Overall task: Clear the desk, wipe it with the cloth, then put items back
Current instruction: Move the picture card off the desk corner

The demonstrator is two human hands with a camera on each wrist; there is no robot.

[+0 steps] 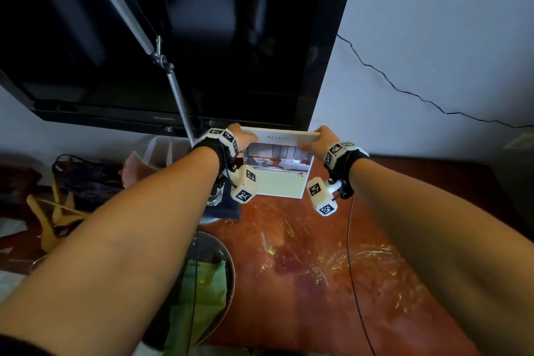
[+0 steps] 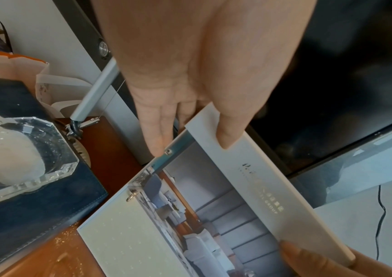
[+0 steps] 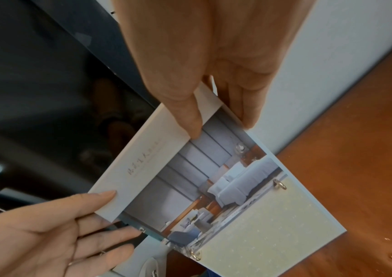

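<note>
The ring-bound calendar (image 1: pixel 278 166) is judged to be in the course of being put back on the damp desk (image 1: pixel 312 263); it is best set down squarely, clear of the glass ashtray (image 2: pixel 17 157) on the dark blue box (image 2: pixel 36 209) at the left of the frame. Centre frame, the left hand (image 1: pixel 241 137) is stretched forward, thumb on the white top strip and fingers behind, pinching the calendar's left corner. Further right, the right hand (image 1: pixel 318 141) is extended likewise, its thumb and fingers gripping the right corner. The calendar is held tilted under the dark television (image 1: pixel 187 37), with its lower edge near the desk; contact cannot be told.
</note>
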